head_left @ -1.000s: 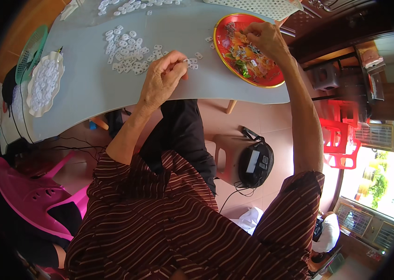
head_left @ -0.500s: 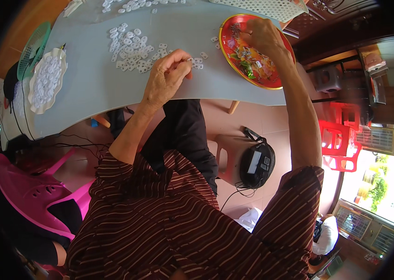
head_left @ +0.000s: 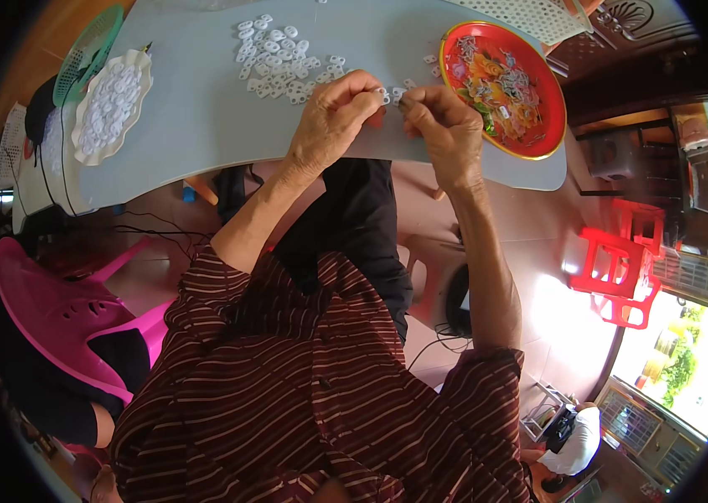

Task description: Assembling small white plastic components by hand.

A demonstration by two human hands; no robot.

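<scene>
My left hand [head_left: 339, 113] is closed in a pinch on a small white plastic piece [head_left: 383, 93] with holes in it, above the near part of the grey table [head_left: 203, 126]. Close beside it, my right hand [head_left: 448, 130] has thumb and forefinger pressed together; what they hold, if anything, is too small to make out. A few more white pieces lie around the fingertips. Left of my hands spreads a loose pile of white pieces [head_left: 274, 57]. To the right, a round red tray [head_left: 545, 113] with a gold rim holds many small metal-looking bits [head_left: 509, 78].
A scalloped white dish [head_left: 143, 94] full of white pieces stands at the left, by a green mesh basket [head_left: 88, 52]. A white perforated basket [head_left: 530, 15] is at the far right. Around the table are a pink chair [head_left: 61, 310], red stools [head_left: 614, 264] and another person [head_left: 576, 440].
My right hand has left the red tray and come in beside my left hand. The left hand keeps its pinch on the white piece. The whole view has shifted slightly.
</scene>
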